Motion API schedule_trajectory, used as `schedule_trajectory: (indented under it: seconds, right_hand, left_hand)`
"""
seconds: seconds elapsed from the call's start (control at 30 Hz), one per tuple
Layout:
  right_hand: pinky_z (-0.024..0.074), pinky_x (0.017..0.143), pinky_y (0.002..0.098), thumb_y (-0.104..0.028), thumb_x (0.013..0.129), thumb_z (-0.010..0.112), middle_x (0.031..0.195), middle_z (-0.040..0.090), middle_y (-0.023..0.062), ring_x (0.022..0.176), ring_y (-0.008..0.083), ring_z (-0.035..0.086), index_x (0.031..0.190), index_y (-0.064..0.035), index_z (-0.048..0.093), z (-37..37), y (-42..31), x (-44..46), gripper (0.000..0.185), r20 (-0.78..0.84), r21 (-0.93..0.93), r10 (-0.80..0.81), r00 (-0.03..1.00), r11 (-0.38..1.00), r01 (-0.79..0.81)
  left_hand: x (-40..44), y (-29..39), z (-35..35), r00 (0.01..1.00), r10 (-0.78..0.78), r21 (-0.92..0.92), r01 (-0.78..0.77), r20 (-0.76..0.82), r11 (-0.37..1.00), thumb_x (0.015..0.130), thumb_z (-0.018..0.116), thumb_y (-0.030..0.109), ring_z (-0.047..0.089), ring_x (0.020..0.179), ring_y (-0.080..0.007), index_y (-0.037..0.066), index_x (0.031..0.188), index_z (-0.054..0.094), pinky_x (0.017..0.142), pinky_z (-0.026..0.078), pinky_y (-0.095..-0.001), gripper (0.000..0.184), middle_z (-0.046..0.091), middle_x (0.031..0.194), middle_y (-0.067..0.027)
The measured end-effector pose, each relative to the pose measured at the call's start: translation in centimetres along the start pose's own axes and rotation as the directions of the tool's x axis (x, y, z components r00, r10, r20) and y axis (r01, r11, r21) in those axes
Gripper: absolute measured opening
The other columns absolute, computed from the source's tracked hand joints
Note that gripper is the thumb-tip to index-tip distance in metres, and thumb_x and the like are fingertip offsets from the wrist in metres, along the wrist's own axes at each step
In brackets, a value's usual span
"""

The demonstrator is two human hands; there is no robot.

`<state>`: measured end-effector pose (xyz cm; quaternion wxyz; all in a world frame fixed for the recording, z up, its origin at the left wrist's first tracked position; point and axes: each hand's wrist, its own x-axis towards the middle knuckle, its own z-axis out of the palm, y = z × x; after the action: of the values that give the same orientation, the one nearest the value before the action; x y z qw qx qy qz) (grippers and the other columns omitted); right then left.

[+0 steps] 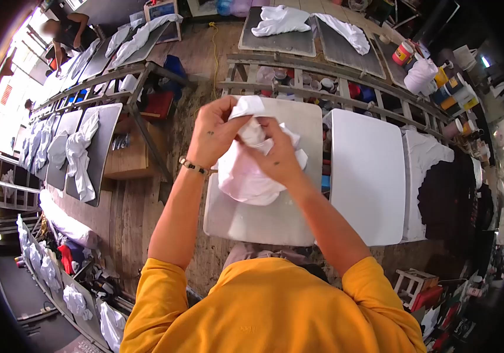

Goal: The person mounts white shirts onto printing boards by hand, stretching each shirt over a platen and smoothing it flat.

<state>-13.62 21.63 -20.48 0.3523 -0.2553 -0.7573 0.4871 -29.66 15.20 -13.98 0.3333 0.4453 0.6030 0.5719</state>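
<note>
A bunched white shirt (250, 179) is gathered up over a pale flat board (263, 226) in front of me. My left hand (215, 130), with a beaded bracelet at the wrist, pinches the upper folds of the cloth. On the other side, my right hand (280, 154) grips the same bundle, its fingers curled into the folds and partly hidden. Both hands are close together above the far half of the board, and the lower part of the shirt hangs beneath them.
To the right stand a bare white board (367, 176) and one with a white shirt (425, 153) beside dark cloth (449, 194). More shirt-covered boards line the wooden racks (334, 67) ahead and left. A person (69, 35) works at the far left. Paint tubs (454, 88) stand right.
</note>
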Motion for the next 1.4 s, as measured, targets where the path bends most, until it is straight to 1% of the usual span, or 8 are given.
schedule_trajectory:
  seconds: [0.1, 0.23, 0.57, 0.9, 1.0, 1.03, 1.17, 1.4]
  right_hand:
    - [0.0510, 0.079, 0.0307, -0.017, 0.090, 0.076, 0.091, 0.071, 0.0049, 0.083, 0.0195, 0.067, 0.113, -0.0012, 0.066, -1.6, -5.5, 3.3, 0.030, -0.147, 0.110, -0.078, 0.986, 0.989, 0.095]
    - [0.0459, 0.071, 0.0226, -0.030, 0.098, 0.071, 0.092, 0.067, -0.0032, 0.081, 0.0042, 0.057, 0.107, -0.0048, 0.071, -5.8, -13.6, 5.1, 0.027, -0.310, 0.268, -0.106, 0.945, 0.944, 0.193]
    - [0.0543, 0.088, 0.0342, -0.046, 0.100, 0.062, 0.116, 0.067, 0.0082, 0.102, 0.0184, 0.066, 0.128, -0.0030, 0.055, -19.1, -18.4, 9.7, 0.051, -0.422, 0.259, -0.081, 0.903, 0.944, 0.205]
    - [0.0493, 0.076, 0.0307, -0.052, 0.102, 0.056, 0.101, 0.066, 0.0012, 0.087, 0.0123, 0.060, 0.112, -0.0038, 0.068, -33.1, -23.2, 8.7, 0.050, -0.364, -0.080, -0.377, 0.852, 0.924, 0.374]
    - [0.0478, 0.075, 0.0310, -0.058, 0.104, 0.046, 0.090, 0.068, 0.0066, 0.080, 0.0134, 0.058, 0.114, 0.0033, 0.064, -28.8, -22.4, -1.4, 0.065, -0.426, -0.305, -0.423, 0.800, 0.900, 0.313]
    - [0.0465, 0.071, 0.0354, -0.051, 0.109, 0.037, 0.088, 0.067, 0.0088, 0.079, 0.0147, 0.056, 0.111, 0.0036, 0.063, -28.7, -20.7, -5.9, 0.060, -0.246, -0.826, -0.515, 0.821, 0.554, 0.100]
    - [0.0452, 0.085, 0.0340, -0.049, 0.104, 0.051, 0.098, 0.070, 0.0080, 0.091, 0.0148, 0.058, 0.110, 0.0026, 0.068, -26.8, -9.1, -20.7, 0.055, -0.262, -0.217, 0.098, 0.960, 0.963, -0.158]
    - [0.0467, 0.092, 0.0323, -0.048, 0.098, 0.064, 0.102, 0.072, 0.0054, 0.095, 0.0143, 0.060, 0.111, 0.0007, 0.072, -21.7, 7.5, -35.7, 0.051, -0.022, -0.110, 0.720, 0.694, 0.688, -0.717]
  left_hand:
    - [2.3, 1.7, -0.7, 0.939, 0.345, -0.234, -0.335, 0.002, 0.913, 0.080, 0.086, 0.024, 0.065, 0.083, -0.0134, -0.002, 0.105, 0.069, 0.082, 0.053, -0.0314, 0.040, 0.067, 0.084, -0.0018]
    - [2.1, -0.3, -2.3, 0.759, 0.076, -0.034, -0.070, 0.647, 0.997, 0.075, 0.092, 0.023, 0.065, 0.102, -0.0140, -0.002, 0.119, 0.068, 0.093, 0.052, -0.0320, 0.056, 0.073, 0.106, -0.0050]
    - [3.1, 4.7, -3.3, 0.953, 0.157, 0.191, -0.210, 0.261, 0.959, 0.089, 0.081, 0.023, 0.058, 0.071, -0.0062, 0.001, 0.105, 0.071, 0.063, 0.048, -0.0254, 0.029, 0.068, 0.083, 0.0018]
    - [-0.8, 25.3, -16.5, 0.544, 0.835, 0.179, -0.817, -0.079, 0.549, 0.097, 0.069, 0.015, 0.070, 0.094, -0.0158, 0.001, 0.126, 0.064, 0.082, 0.056, -0.0284, 0.033, 0.072, 0.114, -0.0072]
    - [-15.3, 23.8, -11.1, 0.688, 0.724, 0.263, -0.691, -0.047, 0.674, 0.095, 0.069, 0.017, 0.070, 0.092, -0.0222, -0.002, 0.125, 0.062, 0.078, 0.056, -0.0336, 0.036, 0.071, 0.112, -0.0151]
    - [-18.9, 21.0, -10.8, 0.792, 0.611, 0.246, -0.593, 0.006, 0.767, 0.095, 0.068, 0.018, 0.069, 0.087, -0.0244, -0.002, 0.120, 0.064, 0.075, 0.055, -0.0357, 0.032, 0.071, 0.108, -0.0173]
    - [-25.2, 13.8, -3.6, 0.581, 0.284, 0.109, -0.549, 0.762, 0.829, 0.086, 0.075, 0.016, 0.068, 0.059, -0.0221, 0.002, 0.097, 0.077, 0.061, 0.053, -0.0338, 0.018, 0.076, 0.080, -0.0071]
    - [-32.3, -5.5, 8.9, 0.592, -0.091, 0.165, -0.072, 0.801, 0.984, 0.091, 0.072, 0.026, 0.071, 0.082, -0.0363, 0.001, 0.111, 0.072, 0.074, 0.055, -0.0395, 0.032, 0.074, 0.093, -0.0199]
